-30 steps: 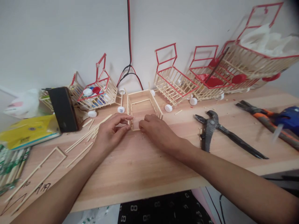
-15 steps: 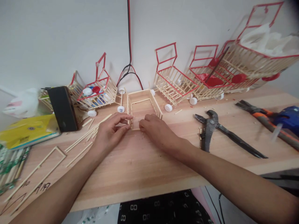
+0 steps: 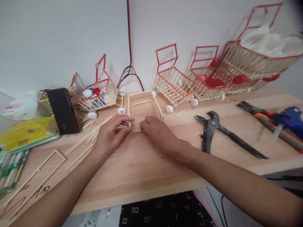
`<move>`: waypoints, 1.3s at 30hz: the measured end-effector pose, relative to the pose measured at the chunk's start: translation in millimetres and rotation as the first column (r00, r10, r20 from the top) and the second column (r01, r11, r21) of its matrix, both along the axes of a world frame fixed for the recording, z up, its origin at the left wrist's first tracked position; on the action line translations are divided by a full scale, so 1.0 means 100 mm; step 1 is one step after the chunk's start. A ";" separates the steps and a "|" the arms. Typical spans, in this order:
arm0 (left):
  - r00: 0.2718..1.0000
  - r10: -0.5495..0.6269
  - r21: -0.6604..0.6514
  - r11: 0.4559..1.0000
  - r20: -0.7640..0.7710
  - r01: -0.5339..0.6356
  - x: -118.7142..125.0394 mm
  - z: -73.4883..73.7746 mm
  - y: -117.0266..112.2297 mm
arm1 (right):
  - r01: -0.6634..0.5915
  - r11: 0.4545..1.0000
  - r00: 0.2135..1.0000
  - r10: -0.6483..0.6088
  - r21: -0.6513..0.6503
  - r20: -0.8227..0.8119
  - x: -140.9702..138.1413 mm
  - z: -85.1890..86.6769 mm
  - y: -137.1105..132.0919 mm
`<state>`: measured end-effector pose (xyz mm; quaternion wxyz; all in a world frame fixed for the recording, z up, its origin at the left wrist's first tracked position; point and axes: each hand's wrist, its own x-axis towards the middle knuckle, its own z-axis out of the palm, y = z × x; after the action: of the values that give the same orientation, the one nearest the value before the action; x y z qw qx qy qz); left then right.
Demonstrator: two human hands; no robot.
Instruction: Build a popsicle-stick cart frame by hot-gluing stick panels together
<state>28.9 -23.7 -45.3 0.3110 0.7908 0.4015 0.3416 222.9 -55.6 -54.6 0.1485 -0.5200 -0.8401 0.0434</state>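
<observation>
A small box frame of thin wooden sticks stands on the table between my hands, with upright slats at its sides and back. My left hand has its thumb and fingers pinched on the frame's left front corner. Closed, with fingertips pointing down, my right hand is at the frame's front, where a stick lies low along the table. Its own fingers hide whatever it grips. Loose wooden sticks lie beside my left wrist.
Stick carts with red handles and white wheels line the wall. An adjustable wrench, pliers and a blue glue gun lie right. A black phone, yellow packet and stick frame are left.
Both hands keep almost the same pose at the box frame. The whole view has shifted slightly, so the objects appear a little further left.
</observation>
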 end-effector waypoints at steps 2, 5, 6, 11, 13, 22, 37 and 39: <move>1.000 0.003 -0.001 1.000 -0.004 -0.003 0.00 0.01 0.00 | -0.003 1.000 1.000 0.003 0.005 -0.007 0.00 -0.01 0.01; 1.000 0.004 0.001 1.000 0.006 -0.004 0.00 0.01 0.00 | -0.009 1.000 0.999 0.010 0.023 -0.038 0.02 -0.04 0.03; 1.000 0.006 0.005 1.000 0.011 -0.006 0.00 0.01 0.00 | -0.010 1.000 0.999 0.012 0.026 -0.046 0.02 -0.05 0.03; 0.999 0.000 0.007 1.000 0.032 0.000 -0.01 0.01 0.01 | -0.006 0.999 0.999 0.007 0.038 -0.034 0.03 -0.05 0.04; 1.000 -0.002 0.002 1.000 0.031 0.002 -0.01 0.02 0.01 | -0.002 0.999 1.000 0.003 0.038 -0.024 0.03 -0.03 0.03; 1.000 -0.002 -0.004 1.000 0.029 0.002 0.01 0.02 0.01 | -0.001 1.000 1.000 0.001 0.026 0.023 0.01 -0.01 0.02; 0.999 0.004 -0.006 1.000 0.052 -0.004 0.00 0.03 0.01 | -0.044 0.996 0.999 0.042 0.072 0.028 0.04 0.01 0.05; 0.999 0.008 -0.002 1.000 0.048 -0.008 0.00 0.03 0.01 | -0.036 0.997 0.999 0.034 0.069 0.032 0.03 0.02 0.05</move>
<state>28.5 -23.0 -42.2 0.3202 0.7805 0.3972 0.3614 226.2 -51.1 -52.7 0.1529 -0.5004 -0.8522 0.0085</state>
